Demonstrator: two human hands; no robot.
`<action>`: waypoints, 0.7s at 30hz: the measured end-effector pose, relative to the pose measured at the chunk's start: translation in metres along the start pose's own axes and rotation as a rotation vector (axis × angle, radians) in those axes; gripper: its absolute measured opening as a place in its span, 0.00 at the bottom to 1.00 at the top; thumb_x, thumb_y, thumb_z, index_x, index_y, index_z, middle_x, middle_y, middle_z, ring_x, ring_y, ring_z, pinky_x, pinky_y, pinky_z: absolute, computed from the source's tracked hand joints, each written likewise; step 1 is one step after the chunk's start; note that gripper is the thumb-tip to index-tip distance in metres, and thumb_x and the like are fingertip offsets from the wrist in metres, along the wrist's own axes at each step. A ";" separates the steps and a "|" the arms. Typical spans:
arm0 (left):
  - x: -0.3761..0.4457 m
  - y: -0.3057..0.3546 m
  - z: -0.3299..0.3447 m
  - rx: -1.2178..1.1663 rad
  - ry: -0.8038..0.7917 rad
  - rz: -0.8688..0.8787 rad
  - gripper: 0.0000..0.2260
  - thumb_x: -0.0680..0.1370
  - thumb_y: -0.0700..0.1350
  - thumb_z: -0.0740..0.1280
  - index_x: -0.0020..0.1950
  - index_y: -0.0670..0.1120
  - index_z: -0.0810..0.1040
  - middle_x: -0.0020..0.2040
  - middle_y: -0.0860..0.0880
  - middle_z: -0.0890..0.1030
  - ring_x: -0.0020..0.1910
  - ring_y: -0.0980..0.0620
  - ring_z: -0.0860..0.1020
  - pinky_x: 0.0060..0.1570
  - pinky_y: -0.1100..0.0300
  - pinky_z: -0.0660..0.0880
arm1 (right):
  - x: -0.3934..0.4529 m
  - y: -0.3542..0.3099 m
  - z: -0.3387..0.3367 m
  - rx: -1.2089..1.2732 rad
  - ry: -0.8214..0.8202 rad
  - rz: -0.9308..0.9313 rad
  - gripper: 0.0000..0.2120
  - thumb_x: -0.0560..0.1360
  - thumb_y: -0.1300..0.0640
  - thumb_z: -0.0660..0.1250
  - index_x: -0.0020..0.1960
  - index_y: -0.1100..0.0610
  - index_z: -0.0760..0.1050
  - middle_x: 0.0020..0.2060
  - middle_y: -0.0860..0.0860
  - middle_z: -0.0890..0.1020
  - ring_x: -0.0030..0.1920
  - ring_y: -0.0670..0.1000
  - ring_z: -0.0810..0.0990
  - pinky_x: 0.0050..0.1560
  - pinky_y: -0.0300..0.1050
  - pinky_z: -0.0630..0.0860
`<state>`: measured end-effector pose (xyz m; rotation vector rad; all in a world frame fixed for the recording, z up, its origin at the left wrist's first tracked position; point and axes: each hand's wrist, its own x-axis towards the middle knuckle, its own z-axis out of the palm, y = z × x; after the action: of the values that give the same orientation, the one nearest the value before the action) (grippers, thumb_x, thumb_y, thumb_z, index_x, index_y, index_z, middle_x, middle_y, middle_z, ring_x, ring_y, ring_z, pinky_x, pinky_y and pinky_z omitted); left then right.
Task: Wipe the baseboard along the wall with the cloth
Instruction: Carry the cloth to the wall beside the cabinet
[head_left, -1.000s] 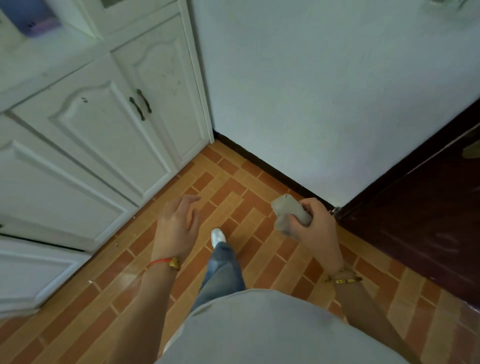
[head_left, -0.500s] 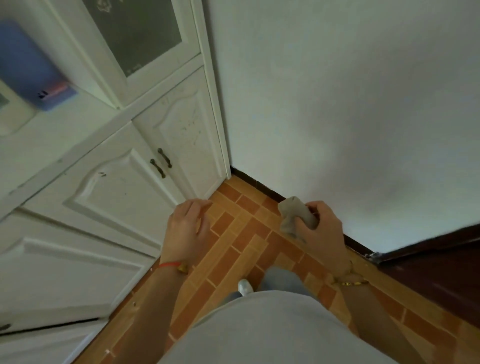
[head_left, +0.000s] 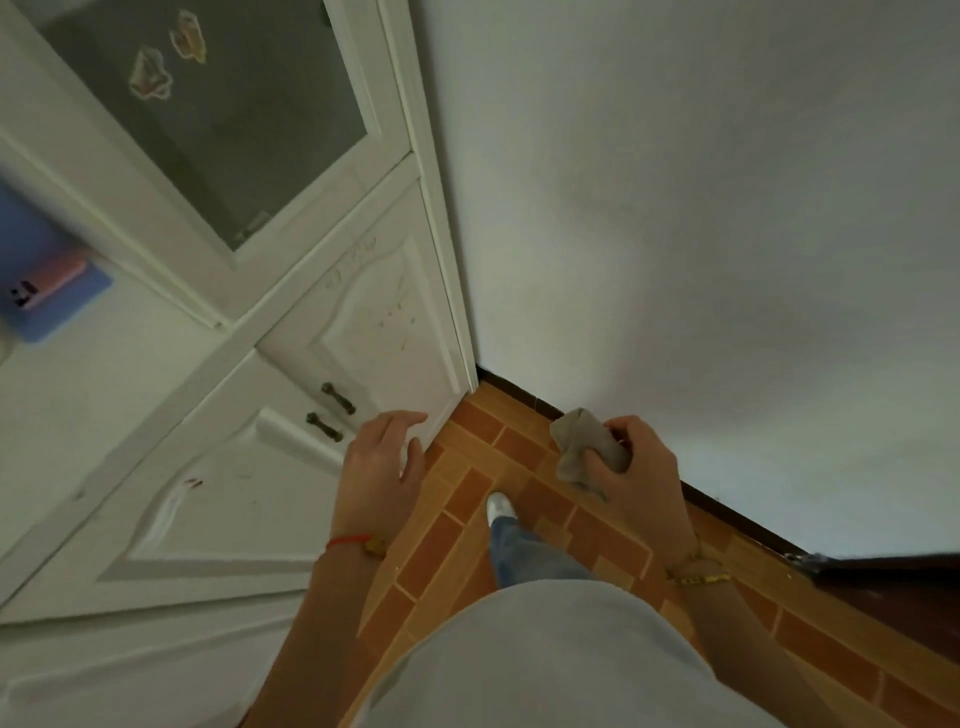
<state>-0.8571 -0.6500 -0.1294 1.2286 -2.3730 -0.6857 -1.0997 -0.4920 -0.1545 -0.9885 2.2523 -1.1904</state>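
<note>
The person stands on a floor of orange and brown tiles and looks down at both hands. The right hand grips a gray cloth, with its fingers curled round the bunched-up cloth. The cloth is up in the air, near the dark baseboard at the bottom of the white wall, and it does not touch it. The left hand holds nothing, and its fingers are loose and a little bent. It hangs in front of the white cupboard with two small dark handles. One white shoe shows between the hands
</note>
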 end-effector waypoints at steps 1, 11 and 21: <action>0.017 -0.006 0.001 0.002 -0.009 -0.002 0.12 0.82 0.41 0.62 0.65 0.46 0.78 0.61 0.48 0.79 0.62 0.50 0.74 0.64 0.51 0.72 | 0.015 -0.004 0.007 0.005 0.002 0.007 0.10 0.71 0.52 0.71 0.49 0.53 0.73 0.40 0.49 0.77 0.39 0.47 0.76 0.38 0.35 0.73; 0.168 -0.052 0.011 0.001 -0.075 0.054 0.13 0.83 0.40 0.63 0.67 0.47 0.76 0.63 0.49 0.78 0.64 0.50 0.74 0.66 0.54 0.70 | 0.141 -0.024 0.065 -0.005 0.038 0.090 0.09 0.72 0.57 0.71 0.48 0.54 0.72 0.40 0.49 0.76 0.39 0.44 0.75 0.37 0.32 0.71; 0.253 -0.123 0.124 -0.040 -0.254 0.197 0.18 0.81 0.47 0.55 0.66 0.44 0.77 0.61 0.46 0.80 0.60 0.51 0.74 0.63 0.61 0.67 | 0.215 0.044 0.139 0.015 0.143 0.309 0.09 0.71 0.57 0.71 0.46 0.54 0.72 0.40 0.49 0.75 0.37 0.44 0.73 0.34 0.31 0.69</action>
<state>-0.9819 -0.8912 -0.2741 0.9215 -2.6262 -0.8628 -1.1727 -0.7109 -0.2739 -0.5366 2.3930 -1.1682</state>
